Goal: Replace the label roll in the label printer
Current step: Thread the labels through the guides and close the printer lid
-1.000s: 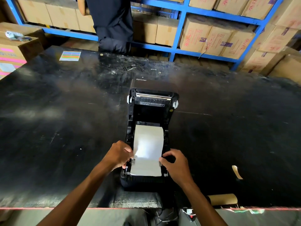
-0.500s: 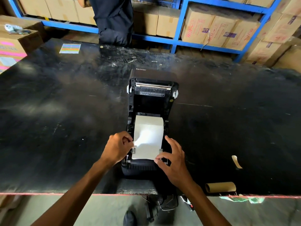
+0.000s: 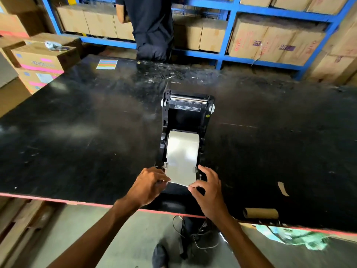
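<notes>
A black label printer (image 3: 188,115) stands on the black table (image 3: 77,132) with its lid swung open toward the far side. A white label roll (image 3: 182,149) sits in its bay, and the paper's free end runs toward me over the front guides. My left hand (image 3: 148,185) pinches the left corner of that free end. On the right corner, my right hand (image 3: 209,187) grips with thumb and forefinger, the other fingers spread. An empty brown cardboard core (image 3: 260,213) lies near the table's front edge, to the right.
A person in dark clothes (image 3: 152,26) stands at the table's far side before blue shelving (image 3: 229,24) full of cardboard boxes. Stacked boxes (image 3: 42,59) sit at the left. A striped colour card (image 3: 106,64) lies on the far left. Cables (image 3: 193,235) hang below the front edge.
Both hands have drawn the paper's free end farther toward me, past the front guides. My right hand moved from resting flat on the printer to pinching the paper's corner.
</notes>
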A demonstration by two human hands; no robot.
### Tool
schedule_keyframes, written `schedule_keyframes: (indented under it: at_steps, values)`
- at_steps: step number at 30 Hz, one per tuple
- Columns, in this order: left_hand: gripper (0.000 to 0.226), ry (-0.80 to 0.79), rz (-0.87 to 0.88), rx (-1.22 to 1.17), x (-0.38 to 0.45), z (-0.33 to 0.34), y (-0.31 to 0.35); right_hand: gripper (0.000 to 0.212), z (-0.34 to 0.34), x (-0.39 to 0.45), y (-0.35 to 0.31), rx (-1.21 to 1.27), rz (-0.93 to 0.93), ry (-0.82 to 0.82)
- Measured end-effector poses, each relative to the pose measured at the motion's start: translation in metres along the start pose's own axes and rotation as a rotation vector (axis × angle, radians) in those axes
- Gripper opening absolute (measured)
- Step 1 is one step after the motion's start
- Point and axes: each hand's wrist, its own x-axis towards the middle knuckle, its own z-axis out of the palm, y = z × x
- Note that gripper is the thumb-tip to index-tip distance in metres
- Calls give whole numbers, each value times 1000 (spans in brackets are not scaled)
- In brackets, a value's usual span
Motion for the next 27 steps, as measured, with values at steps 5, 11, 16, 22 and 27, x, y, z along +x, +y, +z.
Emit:
schedule_keyframes:
  at_steps: [5,11,16,22,27]
  values:
    - [15,37,50,16,-25,1,15,11,-1,-21,-3,-22,-16,-8]
    - [12,92,24,0,-49,5,24,11,-1,-40,-4,-28,-50,-12]
    - [14,54,-12,-1,-61,6,28,13,4,-51,-3,-51,-65,-41]
    - [19,-40,-181,-117,-70,12,26,9,8,-56,4,-61,-99,-87]
    - [25,226,-599,-531,-55,5,18,20,-7,-35,0,-119,-148,-223]
